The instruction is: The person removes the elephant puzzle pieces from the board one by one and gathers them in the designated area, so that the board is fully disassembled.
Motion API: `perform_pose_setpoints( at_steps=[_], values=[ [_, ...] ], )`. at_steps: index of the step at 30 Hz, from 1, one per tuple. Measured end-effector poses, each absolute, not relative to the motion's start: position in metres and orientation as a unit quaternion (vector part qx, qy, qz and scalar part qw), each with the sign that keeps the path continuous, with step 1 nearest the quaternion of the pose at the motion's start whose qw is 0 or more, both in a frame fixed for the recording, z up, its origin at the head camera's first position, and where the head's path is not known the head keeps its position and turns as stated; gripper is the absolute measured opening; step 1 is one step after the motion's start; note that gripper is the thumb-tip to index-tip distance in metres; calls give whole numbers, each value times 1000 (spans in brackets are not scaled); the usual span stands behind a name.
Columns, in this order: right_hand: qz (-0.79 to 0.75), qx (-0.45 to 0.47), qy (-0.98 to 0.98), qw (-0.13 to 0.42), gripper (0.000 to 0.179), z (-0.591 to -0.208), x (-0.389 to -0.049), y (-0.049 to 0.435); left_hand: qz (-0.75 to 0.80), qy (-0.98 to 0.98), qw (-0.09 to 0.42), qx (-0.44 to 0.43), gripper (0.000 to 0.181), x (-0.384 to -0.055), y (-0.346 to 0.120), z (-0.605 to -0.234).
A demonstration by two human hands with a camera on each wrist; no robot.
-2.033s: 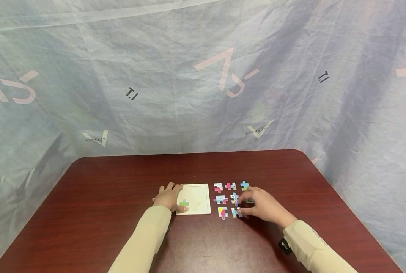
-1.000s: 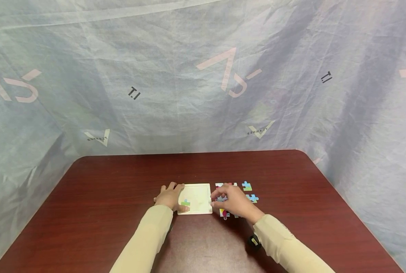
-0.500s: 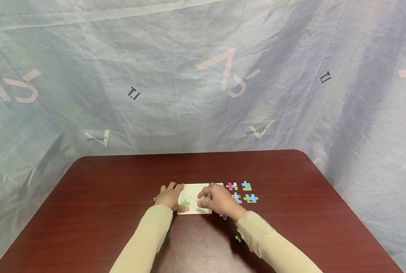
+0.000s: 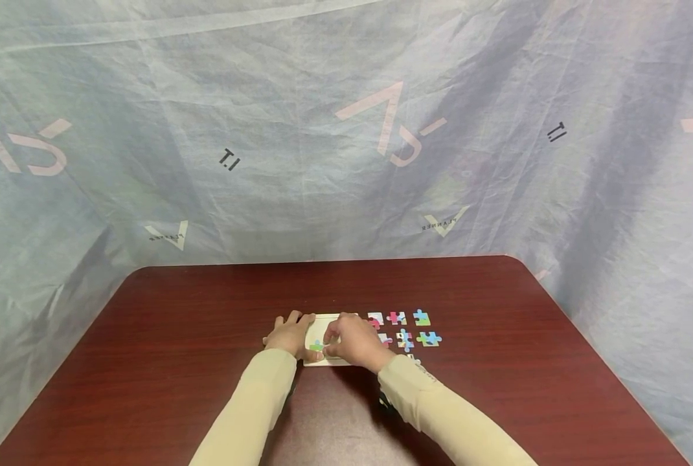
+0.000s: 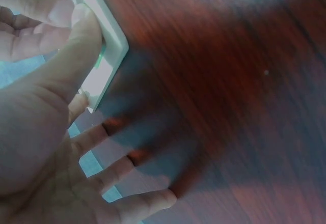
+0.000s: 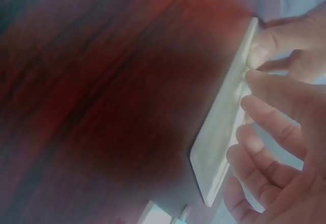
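A shallow white puzzle tray point(image 4: 331, 318) lies on the table with a green and blue puzzle piece point(image 4: 316, 345) in its near left corner. My left hand point(image 4: 287, 338) rests spread at the tray's left side, thumb on the near rim and index finger by the far corner. In the left wrist view its other fingers point(image 5: 114, 173) reach onto the table. My right hand point(image 4: 355, 340) is over the tray, fingers bent, thumb and index fingertips close together beside the green piece. I cannot tell whether a piece is between them.
Right of the tray lie several loose puzzle pieces, among them a blue and green one point(image 4: 429, 338), a pink one point(image 4: 397, 318) and one partly covered by the right sleeve point(image 4: 412, 358). A printed grey cloth point(image 4: 323, 162) hangs behind the red-brown table point(image 4: 206, 310).
My right hand has moved left from the loose pieces across the tray to its near left corner, beside the green piece. My left hand has stayed at the tray's left side.
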State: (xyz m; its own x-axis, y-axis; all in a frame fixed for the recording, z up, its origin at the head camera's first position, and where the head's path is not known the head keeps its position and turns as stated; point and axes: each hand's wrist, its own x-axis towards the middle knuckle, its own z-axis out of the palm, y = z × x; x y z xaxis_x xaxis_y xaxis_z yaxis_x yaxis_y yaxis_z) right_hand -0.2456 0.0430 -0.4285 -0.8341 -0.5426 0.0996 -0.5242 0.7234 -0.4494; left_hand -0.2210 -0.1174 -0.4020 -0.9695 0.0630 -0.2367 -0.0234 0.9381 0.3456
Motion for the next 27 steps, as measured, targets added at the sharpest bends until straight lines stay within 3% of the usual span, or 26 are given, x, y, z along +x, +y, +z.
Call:
perform_pose_setpoints(
  at_steps=[20,27],
  values=[
    [-180,-324,928,-26,12,-430,-251,37,181,974,132,14,82,-221,-119,-400],
    [-185,-312,931,-25,8,-430,-253,44,174,974,145,16,90,-222,-119,-402]
  ],
)
